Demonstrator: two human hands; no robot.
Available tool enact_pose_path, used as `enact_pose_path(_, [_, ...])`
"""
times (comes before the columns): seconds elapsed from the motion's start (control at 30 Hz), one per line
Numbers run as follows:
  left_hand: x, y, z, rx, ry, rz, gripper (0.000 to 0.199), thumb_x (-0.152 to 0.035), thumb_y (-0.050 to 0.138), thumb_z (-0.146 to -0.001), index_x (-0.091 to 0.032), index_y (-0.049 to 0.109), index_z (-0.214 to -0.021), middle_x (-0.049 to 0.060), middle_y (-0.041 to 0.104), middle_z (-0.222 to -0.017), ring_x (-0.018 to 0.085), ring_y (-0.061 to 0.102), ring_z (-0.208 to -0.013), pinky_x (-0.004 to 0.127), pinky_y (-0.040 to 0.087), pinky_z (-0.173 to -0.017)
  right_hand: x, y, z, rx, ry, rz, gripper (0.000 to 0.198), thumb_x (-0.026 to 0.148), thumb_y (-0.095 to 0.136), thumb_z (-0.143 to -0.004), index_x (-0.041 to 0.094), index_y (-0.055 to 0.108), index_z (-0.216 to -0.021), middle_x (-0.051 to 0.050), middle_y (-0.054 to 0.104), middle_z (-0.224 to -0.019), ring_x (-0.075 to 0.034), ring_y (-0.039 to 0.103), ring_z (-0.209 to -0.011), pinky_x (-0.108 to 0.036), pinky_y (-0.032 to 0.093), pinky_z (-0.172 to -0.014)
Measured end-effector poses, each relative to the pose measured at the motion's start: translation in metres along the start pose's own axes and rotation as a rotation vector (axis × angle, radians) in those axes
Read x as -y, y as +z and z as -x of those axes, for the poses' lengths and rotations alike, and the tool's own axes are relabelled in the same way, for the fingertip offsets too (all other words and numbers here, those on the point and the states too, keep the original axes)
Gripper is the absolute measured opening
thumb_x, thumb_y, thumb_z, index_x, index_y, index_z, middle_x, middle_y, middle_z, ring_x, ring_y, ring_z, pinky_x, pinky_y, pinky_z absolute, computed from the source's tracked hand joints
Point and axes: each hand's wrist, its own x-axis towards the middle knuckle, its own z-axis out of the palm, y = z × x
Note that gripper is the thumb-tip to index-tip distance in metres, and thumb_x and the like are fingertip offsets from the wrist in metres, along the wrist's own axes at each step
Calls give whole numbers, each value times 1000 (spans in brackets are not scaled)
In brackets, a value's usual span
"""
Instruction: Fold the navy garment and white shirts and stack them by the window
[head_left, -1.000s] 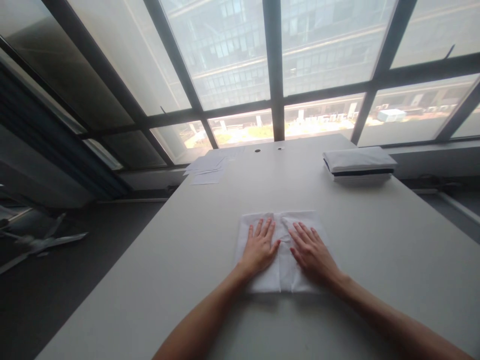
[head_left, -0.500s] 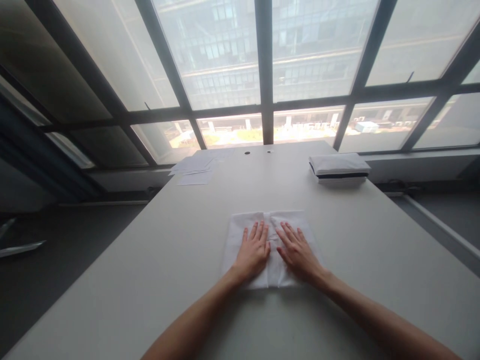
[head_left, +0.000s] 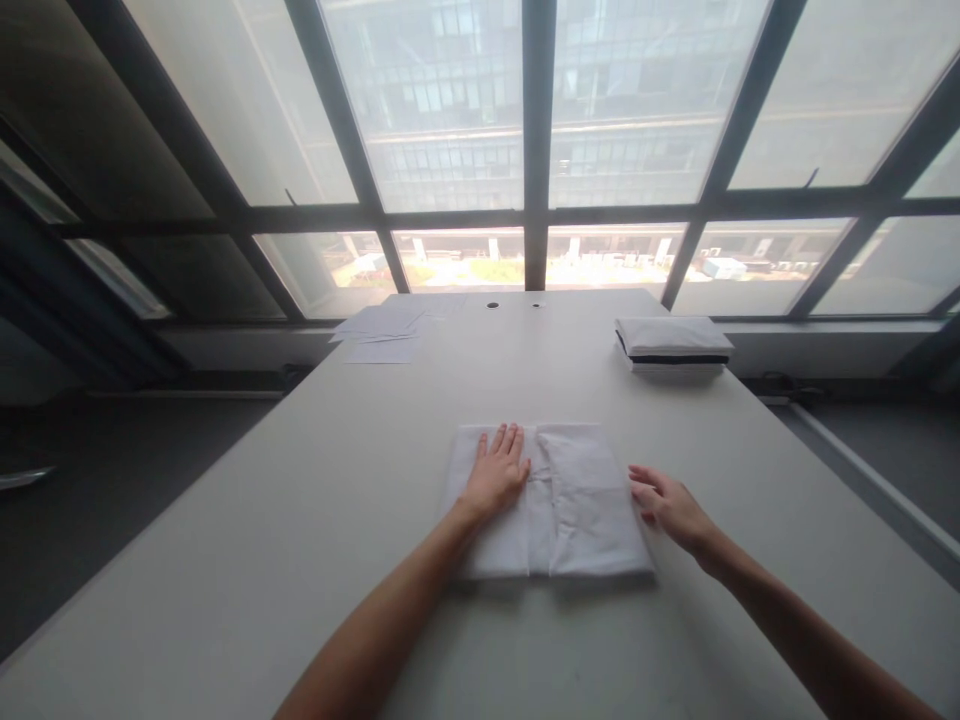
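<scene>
A white folded cloth [head_left: 592, 500], perhaps a garment, lies flat on the table with both side flaps turned in toward a narrow strip down its middle. My left hand [head_left: 496, 474] rests flat on the left flap, fingers stretched out and pointing away from me. Just off the right edge of the cloth is my right hand [head_left: 667, 505], its fingers somewhat bent and apart, with nothing seen in them. Whether its fingertips touch the edge cannot be made out.
The white table [head_left: 315, 500] reaches to the windows. At the far right sits a stack of folded cloths [head_left: 673, 338], white with a dark layer. Sheets of white paper [head_left: 382, 335] lie at the far left. Two round holes [head_left: 493, 305] are in the table's far end.
My right hand has lifted off the right flap and moved right, to beside the cloth's right edge. My left hand stays on the left flap, shifted slightly left.
</scene>
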Motion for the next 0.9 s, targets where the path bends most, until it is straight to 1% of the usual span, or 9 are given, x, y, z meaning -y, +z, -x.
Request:
enact_pose_path(0.07, [1, 3, 0, -3, 2, -3, 59, -33, 31, -104, -11, 32, -159, 14, 26, -166, 29, 18, -156, 60, 14, -123, 5, 0, 7, 45, 52, -102, 51, 36, 58, -86, 12, 62, -131, -19, 65, -135, -28, 68, -110, -38, 61, -80])
enact_pose_path(0.17, [0, -1, 2, 8, -12, 4, 59, -34, 31, -104, -12, 32, -159, 13, 26, -166, 29, 18, -156, 60, 15, -124, 11, -2, 12, 98, 120, -224, 51, 36, 62, -86, 12, 59, -131, -19, 70, -124, -27, 71, -102, -38, 61, -78])
enact_pose_path(0.33, [-13, -11, 20, 27, -6, 31, 58, -33, 27, -105, -11, 31, -159, 14, 26, -166, 29, 18, -156, 58, 20, -123, 14, -11, 6, 179, 166, -275, 44, 39, 66, -86, 17, 63, -124, -16, 73, -118, -22, 73, -89, -36, 59, -79])
enact_pose_path(0.47, [-28, -6, 39, 1, 8, 20, 59, -31, 26, -105, -8, 31, -159, 16, 26, -166, 28, 16, -156, 53, 18, -125, 10, -12, -2, 296, 170, -367, 40, 34, 71, -83, 19, 66, -120, -13, 73, -120, -20, 72, -92, -32, 58, -81])
enact_pose_path(0.53, [-30, -3, 43, -13, 17, 5, 59, -31, 27, -105, -7, 31, -159, 16, 24, -167, 28, 15, -156, 53, 17, -125, 8, -9, -5, 372, 165, -395, 36, 34, 71, -83, 19, 68, -116, -12, 72, -121, -19, 72, -92, -30, 57, -81])
enact_pose_path(0.6, [-30, -1, 44, -17, 18, -2, 59, -31, 28, -105, -8, 31, -159, 16, 23, -167, 28, 15, -156, 53, 16, -125, 6, -3, -7, 412, 172, -390, 36, 36, 71, -83, 19, 68, -115, -12, 72, -122, -20, 72, -93, -31, 57, -80])
enact_pose_path(0.67, [-30, -1, 44, -11, 27, 0, 59, -33, 29, -105, -10, 29, -160, 15, 23, -167, 28, 15, -156, 55, 17, -125, 7, 2, -9, 399, 166, -374, 38, 36, 72, -82, 20, 67, -116, -12, 72, -123, -22, 72, -96, -32, 58, -80])
enact_pose_path(0.8, [-32, -5, 43, 1, 71, 6, 56, -38, 31, -106, -21, 34, -159, 9, 24, -168, 31, 16, -156, 61, 17, -123, 17, 10, -6, 365, 86, -365, 42, 29, 72, -77, 19, 67, -117, -13, 73, -122, -25, 72, -100, -34, 58, -80])
enact_pose_path(0.9, [-32, -10, 41, 29, 69, 58, 55, -37, 33, -105, -20, 38, -157, 9, 27, -167, 32, 18, -155, 62, 17, -123, 31, 15, -1, 350, 38, -366, 43, 28, 71, -75, 18, 66, -117, -13, 74, -117, -25, 73, -96, -33, 59, -76])
